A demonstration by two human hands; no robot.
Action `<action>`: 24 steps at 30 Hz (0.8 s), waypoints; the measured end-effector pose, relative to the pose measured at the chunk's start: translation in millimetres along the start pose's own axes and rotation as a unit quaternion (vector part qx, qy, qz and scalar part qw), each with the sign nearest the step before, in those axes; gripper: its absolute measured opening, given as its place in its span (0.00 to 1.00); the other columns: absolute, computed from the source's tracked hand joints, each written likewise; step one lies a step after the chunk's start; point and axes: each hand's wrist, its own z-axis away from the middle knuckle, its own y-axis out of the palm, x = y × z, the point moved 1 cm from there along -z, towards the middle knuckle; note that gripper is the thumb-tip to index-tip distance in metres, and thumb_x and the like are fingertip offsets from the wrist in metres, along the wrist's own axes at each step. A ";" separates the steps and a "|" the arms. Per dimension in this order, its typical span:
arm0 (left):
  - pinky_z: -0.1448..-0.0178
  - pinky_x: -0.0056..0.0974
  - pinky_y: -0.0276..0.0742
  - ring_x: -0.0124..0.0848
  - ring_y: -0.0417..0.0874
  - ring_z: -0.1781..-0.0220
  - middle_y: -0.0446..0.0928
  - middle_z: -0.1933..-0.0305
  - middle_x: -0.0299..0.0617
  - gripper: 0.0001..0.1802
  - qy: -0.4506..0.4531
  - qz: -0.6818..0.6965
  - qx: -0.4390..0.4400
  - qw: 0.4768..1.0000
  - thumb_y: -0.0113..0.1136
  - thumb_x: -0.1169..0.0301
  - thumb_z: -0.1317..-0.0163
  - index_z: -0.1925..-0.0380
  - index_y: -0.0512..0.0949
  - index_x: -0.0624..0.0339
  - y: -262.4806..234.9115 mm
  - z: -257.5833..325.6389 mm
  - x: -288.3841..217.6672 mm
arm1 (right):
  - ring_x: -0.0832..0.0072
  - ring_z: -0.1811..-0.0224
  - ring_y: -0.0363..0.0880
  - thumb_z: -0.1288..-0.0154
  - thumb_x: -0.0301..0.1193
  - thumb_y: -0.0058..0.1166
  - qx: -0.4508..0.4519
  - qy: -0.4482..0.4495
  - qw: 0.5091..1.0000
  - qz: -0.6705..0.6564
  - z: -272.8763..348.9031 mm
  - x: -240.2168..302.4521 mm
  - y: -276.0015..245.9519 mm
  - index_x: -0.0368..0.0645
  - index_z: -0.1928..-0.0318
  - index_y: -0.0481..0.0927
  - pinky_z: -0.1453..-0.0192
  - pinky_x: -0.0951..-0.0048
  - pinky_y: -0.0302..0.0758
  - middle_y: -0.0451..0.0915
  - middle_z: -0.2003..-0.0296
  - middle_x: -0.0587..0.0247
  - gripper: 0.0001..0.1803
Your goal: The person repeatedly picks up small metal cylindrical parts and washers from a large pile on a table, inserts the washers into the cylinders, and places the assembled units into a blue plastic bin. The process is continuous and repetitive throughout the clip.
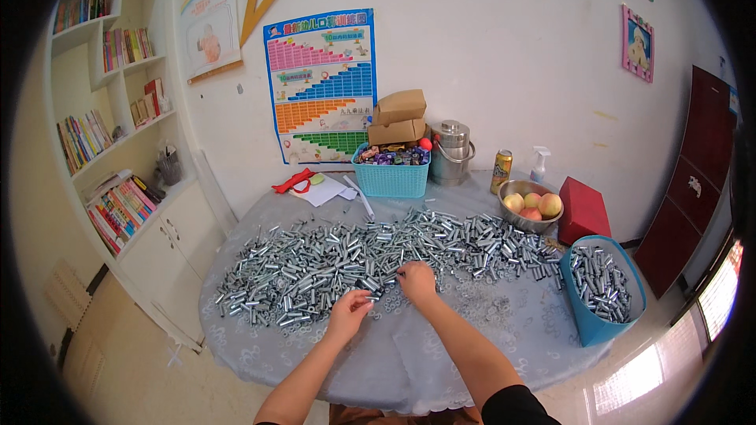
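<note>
A wide heap of silvery metal sleeves and bolts [315,264] covers the middle of the table. At its front edge my left hand [350,313] is closed, with a small metal sleeve [372,297] at its fingertips. Just right of it and a little farther away, my right hand [417,279] has its fingers pinched together at the heap; what they hold is too small to make out. Small ring washers [480,307] lie scattered flat to the right of my hands. On the right, a blue-green bin [587,319] is filled with similar metal sleeves.
Behind the heap stand a light-blue basket [391,181] of small packets, a steel pot [451,153], a can [501,171], a spray bottle [539,164], a steel bowl [526,223] of fruit and a red box [583,208]. Papers [319,191] lie back left. The grey-covered table [378,378] has a rounded edge.
</note>
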 end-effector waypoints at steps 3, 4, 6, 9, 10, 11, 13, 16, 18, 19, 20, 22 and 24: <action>0.59 0.29 0.75 0.26 0.77 0.64 0.77 0.62 0.39 0.16 -0.064 0.178 0.052 0.981 0.56 0.77 0.42 0.52 0.72 0.63 4.6 -3.1 3.9 | 0.64 0.69 0.78 0.53 0.30 0.59 -0.019 0.017 0.999 -0.025 0.7 1.2 0.0 0.43 0.68 0.82 0.60 0.64 0.74 0.81 0.71 0.59 0.09; 0.59 0.29 0.75 0.26 0.78 0.64 0.77 0.62 0.40 0.16 -0.080 0.201 0.057 0.975 0.55 0.77 0.42 0.52 0.72 0.63 8.2 -3.5 4.1 | 0.65 0.69 0.78 0.53 0.28 0.60 -0.020 0.069 0.993 -0.090 3.7 -0.7 -1.6 0.43 0.65 0.81 0.61 0.66 0.74 0.80 0.72 0.58 0.11; 0.57 0.30 0.75 0.27 0.78 0.63 0.77 0.61 0.41 0.17 -0.113 0.248 0.062 0.960 0.55 0.77 0.42 0.51 0.71 0.63 16.7 -2.5 2.9 | 0.67 0.69 0.78 0.53 0.26 0.61 -0.018 0.169 0.961 -0.217 12.2 6.5 -13.2 0.42 0.61 0.79 0.62 0.71 0.74 0.80 0.72 0.58 0.15; 0.53 0.32 0.76 0.29 0.78 0.60 0.77 0.59 0.43 0.17 -0.120 0.313 0.085 0.938 0.55 0.78 0.42 0.51 0.71 0.64 32.6 0.1 -9.3 | 0.75 0.66 0.79 0.49 0.22 0.59 -0.008 0.182 0.901 -0.394 33.5 2.8 -47.0 0.44 0.53 0.75 0.63 0.77 0.75 0.80 0.70 0.60 0.20; 0.53 0.32 0.76 0.30 0.78 0.59 0.77 0.59 0.43 0.18 -0.123 0.328 0.095 0.932 0.55 0.78 0.42 0.51 0.71 0.64 39.9 -1.1 -8.3 | 0.76 0.65 0.79 0.48 0.22 0.59 -0.012 0.188 0.870 -0.456 42.4 -1.2 -57.6 0.45 0.52 0.74 0.63 0.77 0.75 0.80 0.69 0.60 0.20; 0.53 0.30 0.74 0.27 0.78 0.59 0.77 0.59 0.42 0.16 -0.128 0.322 0.107 0.932 0.56 0.77 0.43 0.53 0.73 0.64 45.5 -1.2 -6.5 | 0.79 0.64 0.77 0.45 0.20 0.57 0.006 0.183 0.866 -0.465 50.5 -3.0 -68.7 0.42 0.52 0.73 0.62 0.80 0.74 0.79 0.66 0.61 0.19; 0.53 0.28 0.73 0.25 0.77 0.60 0.77 0.59 0.40 0.14 -0.107 0.245 0.117 0.956 0.57 0.77 0.44 0.55 0.75 0.63 59.1 0.5 -3.9 | 0.79 0.63 0.77 0.44 0.20 0.56 -0.011 0.201 0.832 -0.516 66.5 -3.7 -83.8 0.39 0.52 0.73 0.60 0.81 0.74 0.79 0.66 0.61 0.17; 0.53 0.26 0.72 0.22 0.76 0.60 0.75 0.61 0.36 0.12 -0.074 0.155 0.119 0.978 0.59 0.77 0.45 0.59 0.78 0.61 74.2 8.6 -7.8 | 0.78 0.62 0.78 0.43 0.21 0.56 -0.041 0.218 0.793 -0.567 83.2 5.0 -100.2 0.38 0.53 0.73 0.58 0.81 0.73 0.79 0.66 0.60 0.16; 0.53 0.27 0.72 0.22 0.76 0.60 0.75 0.61 0.35 0.13 -0.041 0.139 0.121 0.982 0.60 0.77 0.46 0.58 0.78 0.61 82.7 13.8 -8.5 | 0.78 0.62 0.78 0.43 0.22 0.56 -0.058 0.221 0.780 -0.583 89.7 5.1 -100.0 0.38 0.54 0.73 0.57 0.81 0.73 0.80 0.67 0.60 0.15; 0.53 0.27 0.72 0.23 0.76 0.60 0.74 0.62 0.35 0.15 0.002 0.134 0.126 0.983 0.61 0.78 0.47 0.57 0.77 0.62 87.5 13.2 2.3 | 0.77 0.62 0.78 0.44 0.22 0.57 -0.060 0.218 0.779 -0.584 93.3 3.5 -98.3 0.38 0.55 0.73 0.57 0.80 0.73 0.80 0.67 0.61 0.15; 0.53 0.27 0.72 0.23 0.75 0.60 0.74 0.63 0.35 0.16 0.002 0.125 0.122 0.985 0.61 0.78 0.47 0.56 0.77 0.62 88.1 14.6 1.2 | 0.77 0.62 0.78 0.44 0.22 0.57 -0.059 0.218 0.777 -0.588 96.6 2.7 -94.3 0.39 0.55 0.73 0.57 0.80 0.73 0.80 0.67 0.61 0.15; 0.54 0.28 0.72 0.23 0.75 0.60 0.74 0.63 0.36 0.17 0.003 0.109 0.113 0.988 0.62 0.79 0.48 0.55 0.76 0.62 89.0 17.6 -5.0 | 0.78 0.63 0.78 0.44 0.23 0.58 -0.059 0.201 0.800 -0.563 97.5 0.3 -89.0 0.39 0.55 0.74 0.57 0.80 0.73 0.80 0.68 0.62 0.15; 0.54 0.28 0.72 0.23 0.75 0.61 0.74 0.64 0.36 0.19 0.002 0.103 0.119 0.987 0.62 0.79 0.48 0.54 0.75 0.62 87.5 18.0 -3.2 | 0.79 0.63 0.78 0.45 0.24 0.59 -0.046 0.183 0.832 -0.522 96.0 1.8 -88.5 0.40 0.56 0.75 0.58 0.79 0.73 0.80 0.68 0.63 0.14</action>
